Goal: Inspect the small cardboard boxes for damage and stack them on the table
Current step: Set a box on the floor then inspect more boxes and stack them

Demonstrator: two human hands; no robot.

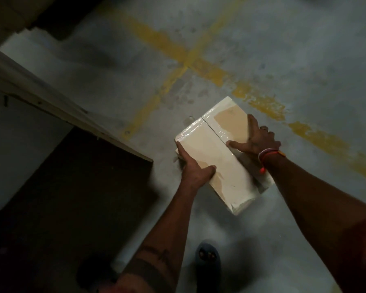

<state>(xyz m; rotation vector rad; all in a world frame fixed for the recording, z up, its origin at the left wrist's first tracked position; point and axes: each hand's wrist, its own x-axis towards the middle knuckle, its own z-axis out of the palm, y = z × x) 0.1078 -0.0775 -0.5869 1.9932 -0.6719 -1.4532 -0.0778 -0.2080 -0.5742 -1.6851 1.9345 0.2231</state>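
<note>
Cardboard box (218, 157) gripped between left hand (195, 168) and right hand (257, 140).

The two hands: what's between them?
In the head view, the box's taped top lies between the left hand and right hand, which hold its opposite sides.

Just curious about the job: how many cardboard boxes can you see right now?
1. The cardboard box is held above the floor between the left hand and right hand. Others may lie outside the view.
</note>
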